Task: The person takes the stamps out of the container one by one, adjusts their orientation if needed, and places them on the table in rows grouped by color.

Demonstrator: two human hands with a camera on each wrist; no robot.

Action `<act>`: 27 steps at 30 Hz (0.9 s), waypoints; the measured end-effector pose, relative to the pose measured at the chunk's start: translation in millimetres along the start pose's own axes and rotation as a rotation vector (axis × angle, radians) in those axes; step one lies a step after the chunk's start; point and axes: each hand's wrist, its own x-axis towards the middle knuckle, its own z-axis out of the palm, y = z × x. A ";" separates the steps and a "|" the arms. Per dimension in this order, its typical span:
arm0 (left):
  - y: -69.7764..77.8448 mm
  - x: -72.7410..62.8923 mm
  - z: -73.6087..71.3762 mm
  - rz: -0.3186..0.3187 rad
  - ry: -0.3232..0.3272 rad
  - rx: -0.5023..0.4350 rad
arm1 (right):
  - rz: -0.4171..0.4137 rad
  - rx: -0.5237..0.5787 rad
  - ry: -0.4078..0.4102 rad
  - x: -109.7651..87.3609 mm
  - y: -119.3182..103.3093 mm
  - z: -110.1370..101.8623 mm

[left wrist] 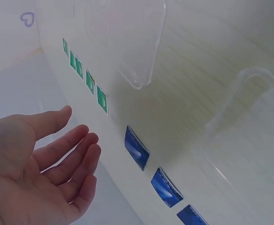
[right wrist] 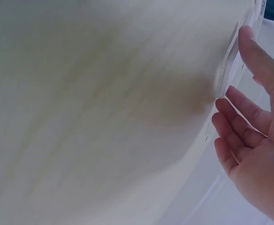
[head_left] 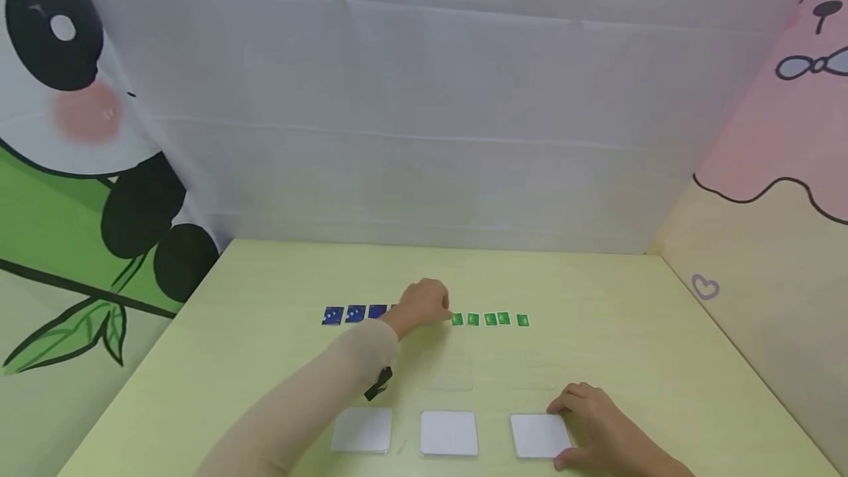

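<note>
My left hand (head_left: 422, 306) reaches over the row of small cards at the back of the table. Its fingers are loosely bent and nothing is between them in the left wrist view. Blue cards (head_left: 355, 313) lie to its left, partly covered by the hand, and green cards (head_left: 473, 319) lie to its right. At the front right, my right hand (head_left: 596, 429) holds a flat white case (head_left: 539, 436) by its right-hand corners, thumb on the near one and a finger on the far one. The case's edge (right wrist: 229, 61) looks clear in the right wrist view.
Two more white cases (head_left: 361, 430) (head_left: 448, 433) lie in line to the left of the held one. Clear plastic pieces (left wrist: 141, 70) with rounded corners lie between cards and cases. A white wall (head_left: 424, 131) stands behind the table (head_left: 596, 293).
</note>
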 end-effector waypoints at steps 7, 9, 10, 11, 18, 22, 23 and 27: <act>-7.3 -16.4 0.4 0.024 0.020 -0.020 | -0.059 -0.037 0.063 3.4 3.0 3.2; -9.9 -20.8 0.7 0.025 0.032 -0.021 | -0.066 -0.071 0.085 5.2 2.5 3.1; -10.8 -23.2 0.3 0.022 0.034 -0.023 | -0.070 -0.087 0.094 6.5 2.0 2.6; -11.9 -25.3 0.0 0.019 0.037 -0.026 | -0.069 -0.099 0.095 7.7 1.7 1.9; -19.0 -42.3 -3.5 0.036 0.094 -0.027 | 0.043 -0.092 0.086 14.0 -0.7 -2.7; -23.6 -54.4 -1.3 0.035 0.106 -0.057 | 0.047 -0.102 0.190 10.5 0.5 0.6; -25.1 -57.4 -0.8 0.033 0.111 -0.063 | 0.055 -0.107 0.217 9.7 0.8 1.6; -31.3 -69.1 -1.7 0.040 0.160 -0.066 | 0.128 -0.078 0.273 8.9 2.4 1.3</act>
